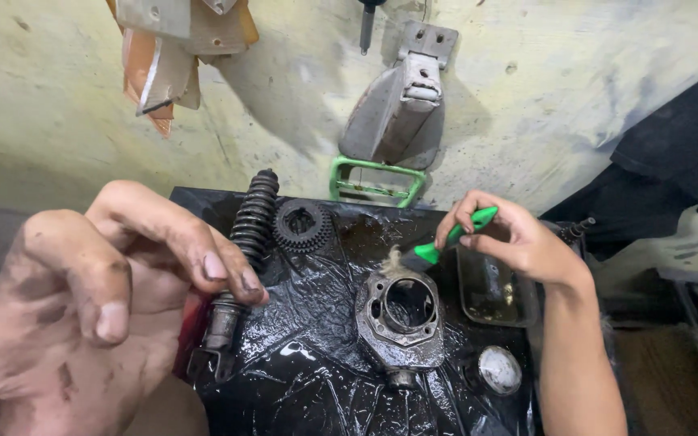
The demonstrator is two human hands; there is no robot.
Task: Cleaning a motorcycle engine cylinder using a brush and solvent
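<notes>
An engine cylinder (pixel 401 311), a grey metal block with a round bore and a bolted flange, stands bore-up near the middle of a surface covered in wet black plastic sheeting (pixel 300 371). The right hand (pixel 519 238) is closed around the green handle of a small brush (pixel 438 246), its pale bristles touching the cylinder's upper rim. The left hand (pixel 115 307), smeared with dark grease and very close to the camera, is loosely curled and holds nothing; its fingertips hang just above a shock absorber (pixel 244 258) with a black coil spring that lies along the left side of the sheeting. Beside the spring's top sits a black toothed gear (pixel 302 224). Right of the cylinder is a dark rectangular tray (pixel 494 291), and below that a small round metal cap (pixel 499 370). A green frame (pixel 377 182) leans on the stained wall behind. The cylinder looks grimy and oily, so it may well slide on the slick sheeting under the brush, since no hand steadies it.
</notes>
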